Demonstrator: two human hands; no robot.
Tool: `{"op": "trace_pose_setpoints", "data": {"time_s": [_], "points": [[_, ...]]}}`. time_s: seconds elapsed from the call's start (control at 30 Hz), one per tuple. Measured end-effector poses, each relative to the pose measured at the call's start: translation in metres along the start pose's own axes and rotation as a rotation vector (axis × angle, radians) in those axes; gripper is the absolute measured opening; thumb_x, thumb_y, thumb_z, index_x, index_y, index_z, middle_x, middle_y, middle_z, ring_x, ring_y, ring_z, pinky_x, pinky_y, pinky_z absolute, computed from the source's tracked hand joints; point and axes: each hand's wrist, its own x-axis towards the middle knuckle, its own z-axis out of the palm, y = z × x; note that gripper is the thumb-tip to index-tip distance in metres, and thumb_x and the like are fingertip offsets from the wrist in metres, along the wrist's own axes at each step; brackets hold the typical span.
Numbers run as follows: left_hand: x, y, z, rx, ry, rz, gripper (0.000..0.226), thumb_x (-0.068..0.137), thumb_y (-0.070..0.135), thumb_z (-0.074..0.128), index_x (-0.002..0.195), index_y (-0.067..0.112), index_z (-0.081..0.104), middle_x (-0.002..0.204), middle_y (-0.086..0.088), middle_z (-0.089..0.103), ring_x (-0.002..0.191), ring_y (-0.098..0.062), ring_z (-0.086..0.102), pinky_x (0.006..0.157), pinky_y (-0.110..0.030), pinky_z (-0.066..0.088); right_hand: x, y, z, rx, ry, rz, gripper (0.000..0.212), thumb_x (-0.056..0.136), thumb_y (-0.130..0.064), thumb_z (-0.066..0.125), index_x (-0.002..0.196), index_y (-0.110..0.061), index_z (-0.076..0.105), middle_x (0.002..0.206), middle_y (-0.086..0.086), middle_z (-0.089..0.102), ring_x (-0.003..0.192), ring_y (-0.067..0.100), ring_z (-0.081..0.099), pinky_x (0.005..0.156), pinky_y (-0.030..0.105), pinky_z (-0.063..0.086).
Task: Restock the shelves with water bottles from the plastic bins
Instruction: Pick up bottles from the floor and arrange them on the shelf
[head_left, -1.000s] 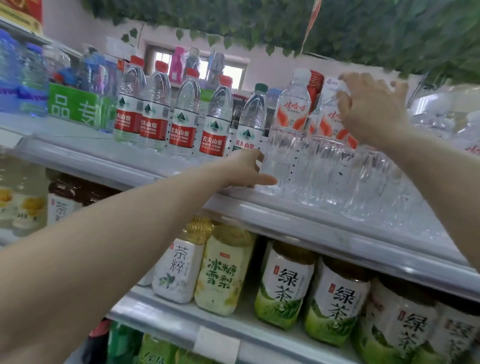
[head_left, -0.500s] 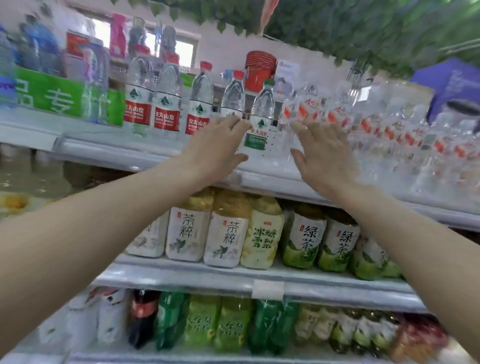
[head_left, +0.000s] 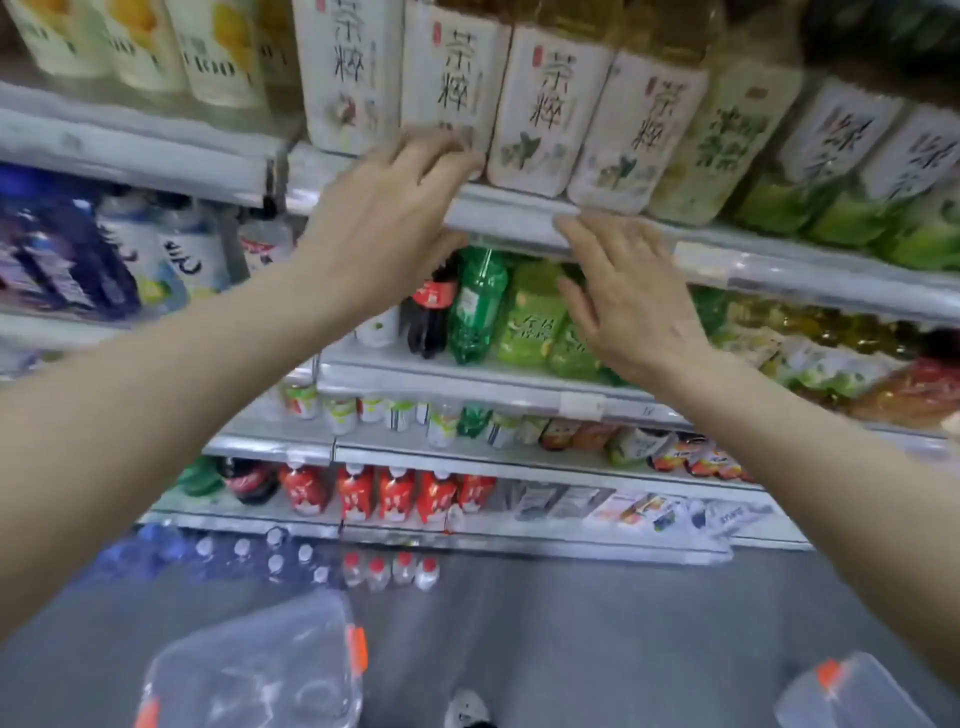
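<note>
Water bottles, clear and red-capped, stand on the floor; left hand and right hand grip nothing, fingers loose.

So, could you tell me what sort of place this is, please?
Most likely a small shop's drinks aisle: tiered shelves packed with labelled tea bottles, soda bottles below, and clear plastic bins on the floor for restocking.
</note>
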Motion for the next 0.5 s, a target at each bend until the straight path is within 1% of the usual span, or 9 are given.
{"op": "trace_pose_setpoints", "data": {"time_s": [0.07, 0.13, 0.2, 0.27, 0.33, 0.4, 0.5], "points": [[-0.043, -0.003, 0.035, -0.037, -0.024, -0.014, 0.051, 0.087, 0.031, 0.059, 0.129, 0.004, 0.052, 0.13, -0.018, 0.053, 0.119, -0.038, 0.048, 0.101, -0.039, 0.034, -0.022, -0.023, 0.047, 0.081, -0.047, -0.035, 0.051, 0.097, -0.028, 0.045, 0.142, -0.005, 0.045, 0.137, 0.019, 0.052, 0.12, 0.036, 0.05, 0.102, 0.048, 0.036], [-0.09, 0.0, 0.072, -0.064, -0.112, -0.029, 0.049, 0.088, 0.03, 0.06, 0.128, 0.004, 0.052, 0.129, -0.017, 0.053, 0.12, -0.036, 0.046, 0.104, -0.037, 0.032, -0.049, -0.049, 0.094, 0.167, -0.113, -0.051, 0.05, 0.098, -0.028, 0.045, 0.142, -0.004, 0.045, 0.136, 0.02, 0.052, 0.118, 0.038, 0.051, 0.102, 0.048, 0.036], [-0.139, 0.003, 0.113, -0.103, -0.189, -0.068, 0.047, 0.087, 0.027, 0.064, 0.127, 0.004, 0.054, 0.128, -0.017, 0.054, 0.119, -0.035, 0.046, 0.102, -0.037, 0.033, -0.079, -0.074, 0.142, 0.228, -0.179, -0.064, 0.049, 0.098, -0.027, 0.045, 0.142, -0.005, 0.045, 0.135, 0.018, 0.052, 0.114, 0.036, 0.051, 0.1, 0.046, 0.035], [-0.189, 0.008, 0.155, -0.145, -0.25, -0.105, 0.044, 0.087, 0.025, 0.064, 0.126, 0.005, 0.056, 0.127, -0.017, 0.056, 0.118, -0.036, 0.048, 0.101, -0.04, 0.036, -0.111, -0.096, 0.19, 0.276, -0.234, -0.072, 0.049, 0.096, -0.026, 0.05, 0.141, -0.007, 0.045, 0.133, 0.016, 0.053, 0.112, 0.033, 0.049, 0.099, 0.043, 0.034], [-0.238, 0.015, 0.199, -0.171, -0.327, -0.123, 0.042, 0.089, 0.028, 0.058, 0.125, 0.006, 0.058, 0.126, -0.016, 0.057, 0.117, -0.037, 0.051, 0.103, -0.042, 0.039, -0.146, -0.117, 0.239, 0.35, -0.304, -0.049, 0.05, 0.094, -0.025, 0.054, 0.14, -0.008, 0.046, 0.131, 0.014, 0.055, 0.112, 0.032, 0.051, 0.099, 0.042, 0.037], [-0.288, 0.023, 0.245, -0.199, -0.4, -0.139, 0.044, 0.086, 0.027, 0.058, 0.123, 0.004, 0.06, 0.125, -0.018, 0.058, 0.115, -0.038, 0.052, 0.104, -0.043, 0.038, -0.181, -0.135, 0.289, 0.402, -0.396, -0.018, 0.051, 0.094, -0.026, 0.052, 0.142, -0.008, 0.045, 0.131, 0.013, 0.054, 0.114, 0.032, 0.053, 0.1, 0.042, 0.039], [-0.365, 0.04, 0.314, -0.267, -0.513, -0.202, 0.047, 0.083, 0.026, 0.059, 0.125, 0.007, 0.054, 0.127, -0.016, 0.056, 0.116, -0.039, 0.051, 0.103, -0.045, 0.04, -0.236, -0.158, 0.364, 0.452, -0.533, 0.054, 0.053, 0.097, -0.028, 0.049, 0.145, -0.009, 0.039, 0.136, 0.013, 0.052, 0.119, 0.033, 0.052, 0.101, 0.044, 0.041]]}}
